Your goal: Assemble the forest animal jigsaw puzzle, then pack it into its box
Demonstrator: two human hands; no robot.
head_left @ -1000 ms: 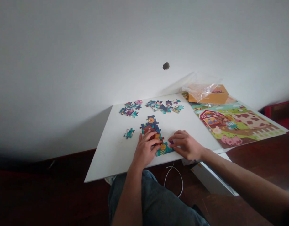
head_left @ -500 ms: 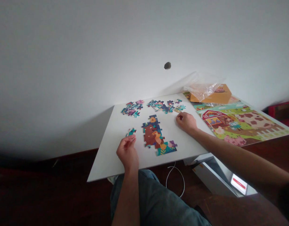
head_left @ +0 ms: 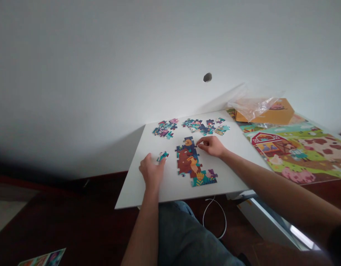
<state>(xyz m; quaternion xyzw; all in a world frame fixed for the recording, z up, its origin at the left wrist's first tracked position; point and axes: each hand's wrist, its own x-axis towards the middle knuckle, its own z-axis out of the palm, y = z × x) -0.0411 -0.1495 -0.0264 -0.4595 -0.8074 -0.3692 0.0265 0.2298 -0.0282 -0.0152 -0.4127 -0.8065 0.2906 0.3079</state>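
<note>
Spreading thumb from fingers, left hand (head_left: 151,170) sat open at the left part of the white rectangular tabletop (head_left: 130,190), around the near side of a small teal, multicolour cardboard jigsaw cluster (head_left: 162,156). Couldn't tell whether the thumb touched it.

Right hand (head_left: 212,146) was palm-down, fingers curled, thumb and index tips close together just beside the upper right edge of the joined jigsaw section. Couldn't tell if anything was pinched there.

Joined dark-blue, brown and teal cardboard jigsaw section (head_left: 187,159) lay flat between the hands: tall strip with a brown animal, foot extending right along the near side, a purple-tipped piece at its right end.

Further out, far side of tabletop: loose blue-and-pink jigsaw pile (head_left: 165,129) on the left, loose teal-and-navy jigsaw spread (head_left: 199,126) on the right.

Colourful printed farm-scene sheet (head_left: 324,146) lay along the right side, orange cardboard box (head_left: 283,111) on its far end, crumpled clear plastic bag (head_left: 256,105) against the box. White looped cable (head_left: 225,223) hung below the near edge.
</note>
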